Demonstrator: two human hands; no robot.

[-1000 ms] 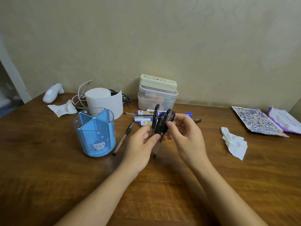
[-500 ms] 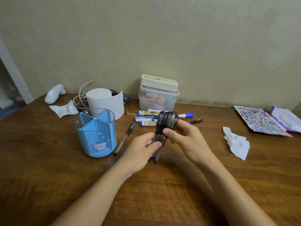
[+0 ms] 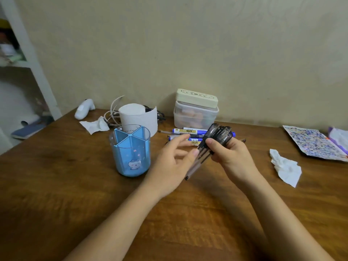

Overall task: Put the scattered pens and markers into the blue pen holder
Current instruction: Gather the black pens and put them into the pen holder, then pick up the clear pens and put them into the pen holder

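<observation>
Our right hand [image 3: 233, 157] grips a bundle of black-capped clear pens [image 3: 209, 146], caps up, tips slanting down toward the brown wooden table [image 3: 56, 185]. Our left hand [image 3: 173, 162] is spread loose with its thumb touching the pen barrels. The translucent blue divided pen holder [image 3: 130, 151] stands upright left of both hands. Blue-and-white markers [image 3: 186, 135] lie near the table's far edge.
</observation>
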